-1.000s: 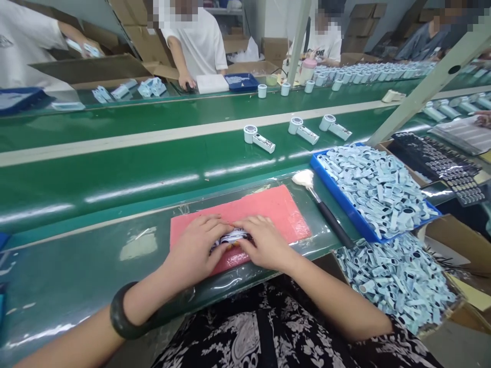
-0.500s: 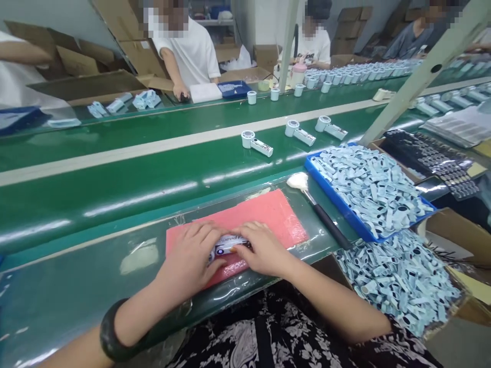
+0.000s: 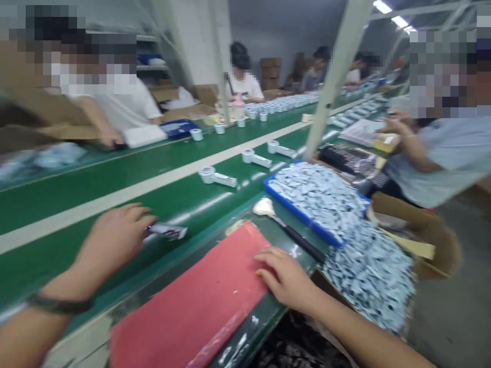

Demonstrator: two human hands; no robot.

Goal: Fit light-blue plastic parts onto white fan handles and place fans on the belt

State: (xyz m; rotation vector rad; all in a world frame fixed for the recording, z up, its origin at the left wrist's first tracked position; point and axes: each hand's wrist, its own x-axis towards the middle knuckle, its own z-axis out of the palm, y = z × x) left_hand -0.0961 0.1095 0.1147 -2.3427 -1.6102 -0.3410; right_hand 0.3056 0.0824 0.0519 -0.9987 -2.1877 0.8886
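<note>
Over the near side of the green conveyor belt (image 3: pixel 169 176), my left hand (image 3: pixel 118 240) is closed around a light-blue handheld device (image 3: pixel 169 231). Its flat printed handle sticks out to the right of my fingers; the rest is hidden in my palm. My right hand (image 3: pixel 284 278) rests on the right edge of a pink mat (image 3: pixel 192 296), fingers loosely bent, thumb apart, holding nothing. Farther along the belt lie three similar devices, the nearest device (image 3: pixel 217 177) having a round cup-like head and a straight handle.
A black-handled tool (image 3: pixel 295 235) with a white tip lies right of the mat. A blue tray (image 3: pixel 303 214) and a carton below hold many light-blue parts (image 3: pixel 372 276). A slanted post (image 3: pixel 333 71) rises behind. One co-worker (image 3: pixel 448 153) sits at right, others across the belt.
The view has swung to the right. My left hand has carried the device from the pink mat out over the belt. My right hand has let go of it and lies at the mat's edge.
</note>
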